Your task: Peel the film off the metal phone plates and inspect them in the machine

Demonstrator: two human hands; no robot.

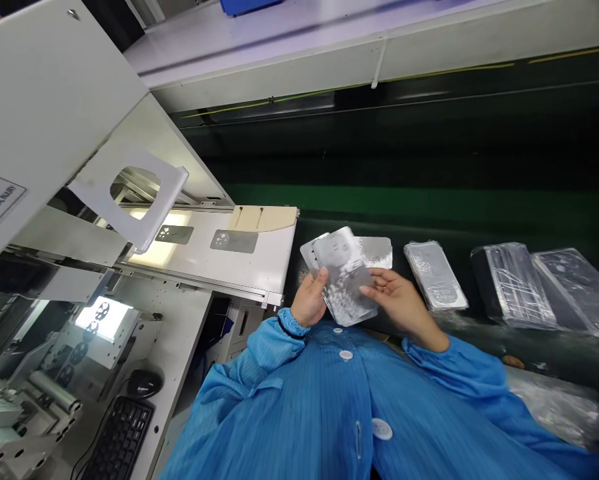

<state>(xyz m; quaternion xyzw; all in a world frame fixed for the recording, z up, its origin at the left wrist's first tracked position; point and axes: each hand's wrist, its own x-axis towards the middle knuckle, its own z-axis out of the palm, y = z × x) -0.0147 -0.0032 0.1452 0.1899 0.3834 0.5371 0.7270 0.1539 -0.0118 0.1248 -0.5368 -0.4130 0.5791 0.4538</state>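
Before my chest I hold a thin silver sheet (343, 277) with rounded corners, shaped like a phone's back. My left hand (310, 301) grips its left edge, the thumb lying on top. My right hand (397, 299) pinches the right edge between thumb and fingers. More silver sheets lie partly hidden behind it; one silver sheet (378, 251) sticks out at the upper right. To the right of my right hand lies a plastic-wrapped stack of silver sheets (434, 275).
Farther right lie a plastic-wrapped dark stack (514, 283) and another wrapped bundle (579, 287). On my left, a white machine conveyor (259, 270) carries two grey phone-back plates (234, 241). A keyboard (122, 437), mouse (144, 383) and clear plastic wrap (559, 407) sit lower down.
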